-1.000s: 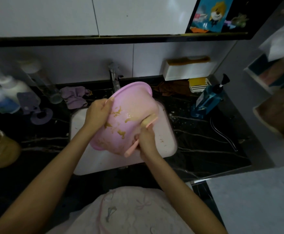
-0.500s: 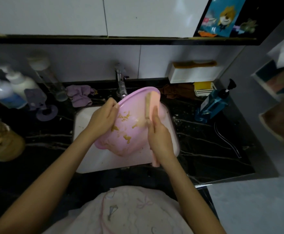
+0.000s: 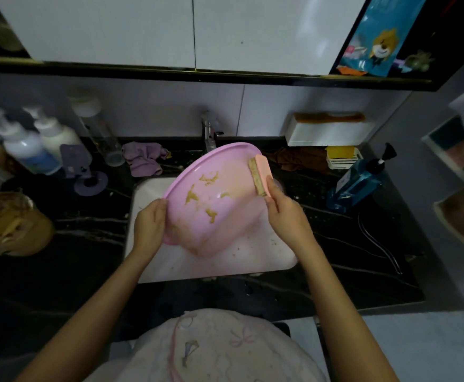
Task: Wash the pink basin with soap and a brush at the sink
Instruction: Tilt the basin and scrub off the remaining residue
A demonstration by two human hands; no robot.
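On the far left of the dark marbled counter (image 3: 93,260) lies a crumpled brown bag (image 3: 13,224). Behind it stand two white pump bottles (image 3: 27,144), a clear bottle (image 3: 101,139) and a bunched purple cloth (image 3: 145,158).

The left hand (image 3: 149,224) grips the basin (image 3: 214,199) at its left rim, with the fingers curled over the edge. The basin is smooth, glossy pink plastic, round with a thin flat lip. It is held tilted over the white sink (image 3: 225,266). Its rim line runs from low left to high right, and its flat base points down toward the person. The side turned to the camera carries several yellow-brown smears. The metal tap (image 3: 208,130) rises just behind the upper rim.

The brush (image 3: 261,175) lies against the basin's upper right part, near the rim. Its long axis is almost upright, and its head points away from the person. The back is pink plastic and the tan bristles face left onto the basin. The right hand (image 3: 286,213) holds the lower end, with the fingers closed around the handle, which is hidden.

Further right are a brown cloth (image 3: 299,158), a white box (image 3: 327,130) on the wall and a blue pump bottle (image 3: 360,180).
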